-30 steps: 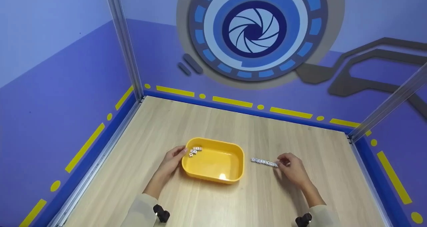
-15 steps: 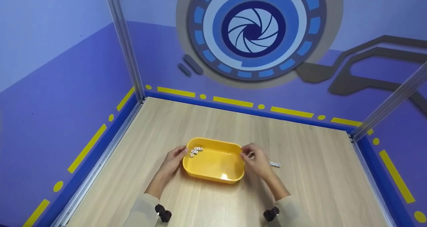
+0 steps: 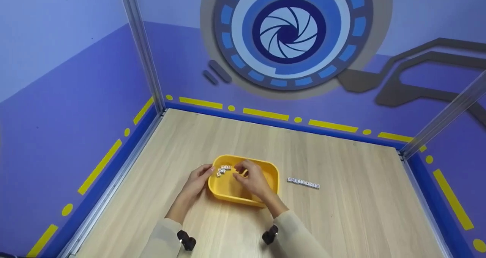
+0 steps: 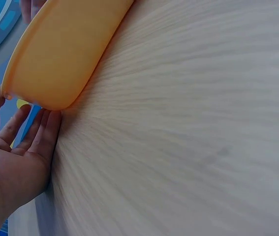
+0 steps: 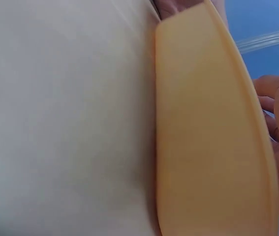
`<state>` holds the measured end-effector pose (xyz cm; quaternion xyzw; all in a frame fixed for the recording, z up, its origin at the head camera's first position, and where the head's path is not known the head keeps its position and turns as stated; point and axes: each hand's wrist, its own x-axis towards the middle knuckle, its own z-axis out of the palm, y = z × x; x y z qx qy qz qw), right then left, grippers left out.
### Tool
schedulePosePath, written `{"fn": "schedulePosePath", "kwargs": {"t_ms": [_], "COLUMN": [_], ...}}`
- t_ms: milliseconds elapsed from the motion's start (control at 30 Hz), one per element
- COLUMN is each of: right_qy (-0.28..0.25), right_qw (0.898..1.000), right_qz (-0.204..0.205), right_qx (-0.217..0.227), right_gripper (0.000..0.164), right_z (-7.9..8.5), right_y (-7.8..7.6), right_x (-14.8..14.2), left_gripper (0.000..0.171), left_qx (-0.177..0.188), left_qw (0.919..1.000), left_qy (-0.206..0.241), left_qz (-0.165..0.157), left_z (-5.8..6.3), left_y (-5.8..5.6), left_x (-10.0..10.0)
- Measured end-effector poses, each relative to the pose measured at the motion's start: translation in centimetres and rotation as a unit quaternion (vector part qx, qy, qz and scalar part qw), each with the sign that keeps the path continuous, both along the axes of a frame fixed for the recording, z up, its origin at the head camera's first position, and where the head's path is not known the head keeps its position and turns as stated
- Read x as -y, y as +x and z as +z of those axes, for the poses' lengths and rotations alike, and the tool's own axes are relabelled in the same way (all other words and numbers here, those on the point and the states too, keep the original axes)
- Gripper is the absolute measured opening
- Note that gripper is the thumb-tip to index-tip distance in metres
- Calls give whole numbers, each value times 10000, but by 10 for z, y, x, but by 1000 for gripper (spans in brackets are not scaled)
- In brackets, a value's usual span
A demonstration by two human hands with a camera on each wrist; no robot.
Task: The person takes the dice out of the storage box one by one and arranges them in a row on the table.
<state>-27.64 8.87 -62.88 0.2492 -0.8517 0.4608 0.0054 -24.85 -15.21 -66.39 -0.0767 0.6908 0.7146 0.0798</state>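
A yellow plastic tray (image 3: pixel 243 202) sits on the table with a small cluster of white dice-like cubes (image 3: pixel 222 170) at its left end. My left hand (image 3: pixel 197 180) holds that end, thumb at the rim and fingers against the outer wall, as the left wrist view shows. Over the inside of the tray is my right hand (image 3: pixel 252 177), thumb and forefinger bent and spread apart, just right of the cubes. No cube shows between them. Right of the tray, a straight row of marked white cubes (image 3: pixel 303 183) lies on the table.
The pale wooden table (image 3: pixel 372 197) is bounded by blue-purple panels (image 3: pixel 182 53) at the back and sides. Metal posts (image 3: pixel 142 49) stand at the back corners. A dark wrist camera (image 3: pixel 186 241) sits at each cuff.
My right hand has left the right end of the cube row and moved left, over the tray's right rim and into the tray. My left hand stays at the tray's left end.
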Motion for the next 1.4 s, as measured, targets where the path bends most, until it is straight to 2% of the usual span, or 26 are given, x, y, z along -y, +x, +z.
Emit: {"fn": "schedulePosePath", "kwargs": {"t_ms": [200,467,600,767,1000,1400], "right_qy": [85,407,745,1042,1261,1651], "right_qw": [9999,9989,9967,9935,9912,9831], "right_qz": [-34,206,324,453,396,490], "right_qx": [109,122,4,-4,-66,-626], "right_gripper": [21,16,13,15,19,17], "right_z": [-7,-12,-18,-23,-25,-29], "right_y": [-10,-14,-14,-14,-11,-10], "right_x": [29,48,50,51,55,58], "left_gripper": [49,49,50,47,50,52], "left_qx": [42,-127,-85,-40,-48,27], "left_qw": [9999,9997,9994,9996,9998,9999], "left_qy": [115,185,268,243,201,-31], "left_qz": [-14,-105,-188,-111,-21,159], "left_z": [0,2,3,4,2,-1], "left_y": [-4,-3,-2,-2,-2,-1], "left_x": [-1,-2,-2,0,0,0]}}
